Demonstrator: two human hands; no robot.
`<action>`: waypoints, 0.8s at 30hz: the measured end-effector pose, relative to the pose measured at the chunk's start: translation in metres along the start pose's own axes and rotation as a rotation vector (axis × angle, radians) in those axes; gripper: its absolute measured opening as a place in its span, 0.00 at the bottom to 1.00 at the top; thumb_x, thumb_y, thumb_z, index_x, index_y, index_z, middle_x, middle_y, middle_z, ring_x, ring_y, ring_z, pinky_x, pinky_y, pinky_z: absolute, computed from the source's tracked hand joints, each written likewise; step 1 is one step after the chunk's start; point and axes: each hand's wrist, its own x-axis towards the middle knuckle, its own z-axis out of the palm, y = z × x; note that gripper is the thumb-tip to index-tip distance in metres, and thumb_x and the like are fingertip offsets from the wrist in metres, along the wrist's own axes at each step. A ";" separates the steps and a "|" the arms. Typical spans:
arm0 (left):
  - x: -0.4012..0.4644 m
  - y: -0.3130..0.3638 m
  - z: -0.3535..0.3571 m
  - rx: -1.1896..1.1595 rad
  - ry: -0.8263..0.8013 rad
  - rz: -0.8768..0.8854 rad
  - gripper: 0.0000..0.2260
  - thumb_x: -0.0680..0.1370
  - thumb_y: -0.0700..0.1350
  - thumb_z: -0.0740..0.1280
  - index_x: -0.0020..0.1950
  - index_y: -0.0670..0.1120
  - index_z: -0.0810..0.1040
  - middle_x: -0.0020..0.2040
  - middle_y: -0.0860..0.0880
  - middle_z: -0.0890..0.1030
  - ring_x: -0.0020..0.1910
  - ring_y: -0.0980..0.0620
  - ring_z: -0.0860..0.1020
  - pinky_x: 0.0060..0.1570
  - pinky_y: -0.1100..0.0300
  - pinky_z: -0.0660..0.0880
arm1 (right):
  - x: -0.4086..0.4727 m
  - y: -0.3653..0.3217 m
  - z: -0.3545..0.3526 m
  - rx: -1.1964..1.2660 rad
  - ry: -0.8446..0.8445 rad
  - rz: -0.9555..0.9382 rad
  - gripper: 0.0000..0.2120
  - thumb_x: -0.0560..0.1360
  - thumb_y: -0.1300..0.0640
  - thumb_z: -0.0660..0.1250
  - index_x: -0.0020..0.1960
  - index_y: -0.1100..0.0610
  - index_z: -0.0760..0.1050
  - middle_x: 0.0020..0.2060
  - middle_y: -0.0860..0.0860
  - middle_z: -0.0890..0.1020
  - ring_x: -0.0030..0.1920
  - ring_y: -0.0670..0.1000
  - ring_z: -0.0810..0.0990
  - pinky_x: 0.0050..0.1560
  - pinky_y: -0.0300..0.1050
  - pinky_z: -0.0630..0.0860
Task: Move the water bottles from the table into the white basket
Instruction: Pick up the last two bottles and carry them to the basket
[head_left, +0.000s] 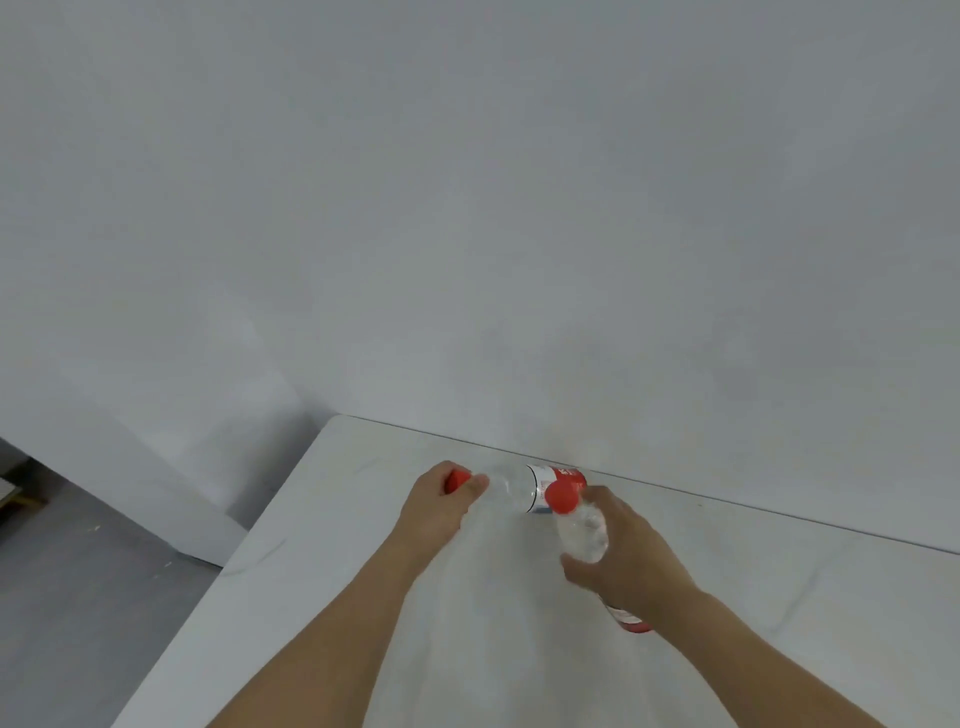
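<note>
Gripping two red-capped bottles: left hand (441, 506) one (511, 491), right hand (631, 558) one (582, 525).

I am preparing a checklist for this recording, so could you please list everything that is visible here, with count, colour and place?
clear plastic water bottle lying on its side: one, red cap and red-and-white label, at the far table edge by the wall, cap end in the left hand
clear plastic water bottle held up: one, red cap, red label at its lower end, in the right hand
white table: one, fills the lower frame
grey-white wall: behind the table
grey floor: lower left
white basket: not in view
left hand: grips the lying bottle near its cap
right hand: grips the raised bottle
</note>
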 end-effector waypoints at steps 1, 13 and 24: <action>-0.005 0.012 -0.007 0.057 0.032 0.043 0.12 0.77 0.51 0.71 0.45 0.42 0.76 0.36 0.50 0.73 0.32 0.55 0.71 0.35 0.62 0.72 | -0.003 -0.010 -0.008 0.137 0.053 0.044 0.27 0.63 0.46 0.73 0.58 0.37 0.66 0.50 0.41 0.79 0.46 0.46 0.80 0.45 0.43 0.77; -0.121 0.097 -0.157 0.258 0.294 0.201 0.09 0.74 0.51 0.71 0.43 0.47 0.75 0.39 0.50 0.78 0.37 0.48 0.76 0.38 0.50 0.77 | -0.059 -0.184 -0.011 0.596 0.179 -0.053 0.19 0.69 0.47 0.74 0.56 0.42 0.70 0.48 0.45 0.81 0.50 0.51 0.81 0.55 0.55 0.78; -0.264 0.108 -0.392 0.145 0.505 0.260 0.11 0.73 0.47 0.72 0.44 0.42 0.73 0.39 0.48 0.75 0.35 0.50 0.75 0.26 0.61 0.77 | -0.120 -0.426 0.093 0.810 0.172 -0.220 0.11 0.69 0.50 0.73 0.46 0.38 0.74 0.40 0.39 0.81 0.44 0.45 0.81 0.39 0.40 0.73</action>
